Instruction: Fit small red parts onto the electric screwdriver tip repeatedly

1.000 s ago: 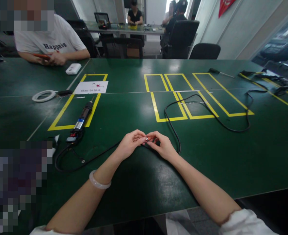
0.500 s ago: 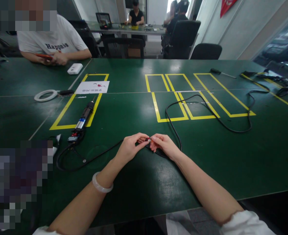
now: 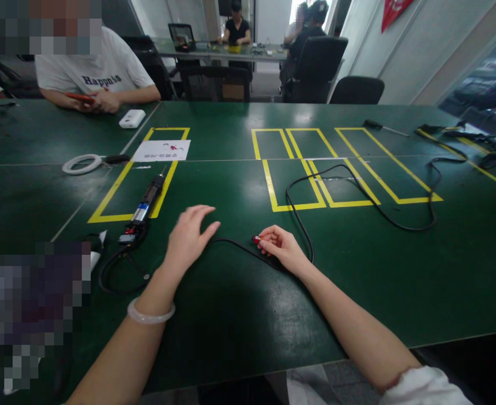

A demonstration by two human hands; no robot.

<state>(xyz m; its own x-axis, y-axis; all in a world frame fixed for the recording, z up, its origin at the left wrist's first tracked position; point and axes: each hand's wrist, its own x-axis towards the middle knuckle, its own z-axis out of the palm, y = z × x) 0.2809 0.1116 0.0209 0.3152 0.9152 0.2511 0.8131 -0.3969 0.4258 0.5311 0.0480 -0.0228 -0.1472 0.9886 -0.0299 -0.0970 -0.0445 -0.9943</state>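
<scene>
My right hand [image 3: 282,247] pinches a small red piece [image 3: 256,239] with a dark end between thumb and fingertips. Its exact kind is too small to make out. My left hand [image 3: 188,236] is in the air to the left, fingers apart, holding nothing. Beyond it, an electric screwdriver [image 3: 143,207] lies on the green table [image 3: 231,315], its bit pointing away from me. A black cable [image 3: 242,246] runs along the table below and between my hands. Farther off, a white paper card [image 3: 155,152] carries printed characters and small red and dark marks or bits.
Yellow tape outlines [image 3: 298,206] mark the table. A white cable coil [image 3: 81,164] and a white box [image 3: 132,118] are at left. A screwdriver [image 3: 385,128] and dark cables [image 3: 484,143] lie at far right. Across the table a person [image 3: 96,73] holds a red phone.
My left hand has let go of the small red piece and moved left, its fingers opening. The right hand stays nearly in place with the piece still pinched.
</scene>
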